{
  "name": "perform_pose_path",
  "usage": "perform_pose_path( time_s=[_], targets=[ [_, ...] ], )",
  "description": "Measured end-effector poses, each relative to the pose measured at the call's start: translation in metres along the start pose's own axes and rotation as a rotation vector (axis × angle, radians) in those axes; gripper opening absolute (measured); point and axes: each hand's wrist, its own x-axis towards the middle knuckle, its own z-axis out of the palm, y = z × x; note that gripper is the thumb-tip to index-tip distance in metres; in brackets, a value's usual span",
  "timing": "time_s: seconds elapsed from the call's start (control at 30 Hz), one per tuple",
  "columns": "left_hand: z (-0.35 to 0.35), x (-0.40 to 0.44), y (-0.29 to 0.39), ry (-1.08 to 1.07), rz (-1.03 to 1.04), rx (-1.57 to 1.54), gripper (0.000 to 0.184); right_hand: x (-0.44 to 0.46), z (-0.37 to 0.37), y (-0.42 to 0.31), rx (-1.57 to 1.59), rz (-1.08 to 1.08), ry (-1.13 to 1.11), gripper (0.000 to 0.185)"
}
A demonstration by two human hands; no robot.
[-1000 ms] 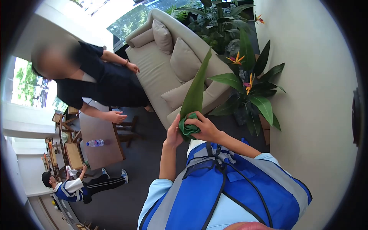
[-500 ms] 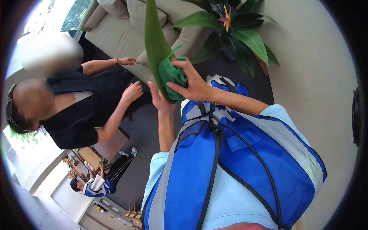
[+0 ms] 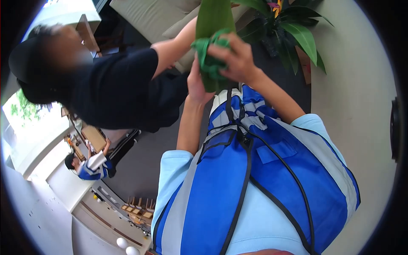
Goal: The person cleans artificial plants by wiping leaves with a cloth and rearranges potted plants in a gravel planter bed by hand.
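A long broad green leaf [image 3: 214,19] stands up in front of me, its lower end at my hands. My left hand [image 3: 197,87] holds it from the left and behind, thumb along the edge; most of its fingers are hidden by the leaf. Bunched against the leaf's face is a green cloth [image 3: 208,57]. My right hand [image 3: 238,59], slightly blurred, has its fingers closed around the cloth and presses it to the leaf.
A person in black [image 3: 119,89] stands close on the left, one forearm [image 3: 180,40] passing behind the leaf. Beyond are a beige sofa [image 3: 144,21], a potted plant [image 3: 301,38], a wall [image 3: 352,85] and another person in a blue vest [image 3: 91,168] by a wooden table [image 3: 94,138].
My hands, leaf and cloth have shifted up and right in view. The cloth now sits across the leaf's face. The person in black has turned and leaned nearer, an arm reaching behind the leaf.
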Motion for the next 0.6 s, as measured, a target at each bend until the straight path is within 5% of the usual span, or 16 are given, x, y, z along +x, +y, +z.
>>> perform_pose_path(
  time_s=[0.13, 0.2, 0.27, 0.43, 0.47, 0.6],
  targets=[
    [0.035, -0.051, -0.019, 0.014, 0.057, 0.101, 0.050, -0.012, -0.010, -0.060, -0.011, 0.064, 0.154, 0.057],
    [0.050, -0.064, -0.009, 0.181, 0.086, 0.242, 0.056, -0.026, -0.004, -0.098, 0.030, 0.028, 0.089, 0.055],
    [0.057, -0.081, -0.002, -0.108, 0.077, 0.103, 0.065, -0.056, -0.003, -0.128, 0.047, -0.056, -0.049, 0.054],
    [0.075, -0.147, -0.030, 0.129, 0.023, 0.279, 0.073, -0.131, -0.030, -0.153, 0.078, -0.244, -0.177, 0.045],
    [0.088, -0.163, -0.037, 0.109, 0.013, 0.225, 0.073, -0.120, -0.035, -0.161, 0.160, -0.373, -0.128, 0.043],
    [0.138, -0.226, -0.048, -0.176, 0.256, 0.655, 0.071, -0.130, -0.068, -0.214, 0.000, -0.306, -0.057, 0.051]
  ],
)
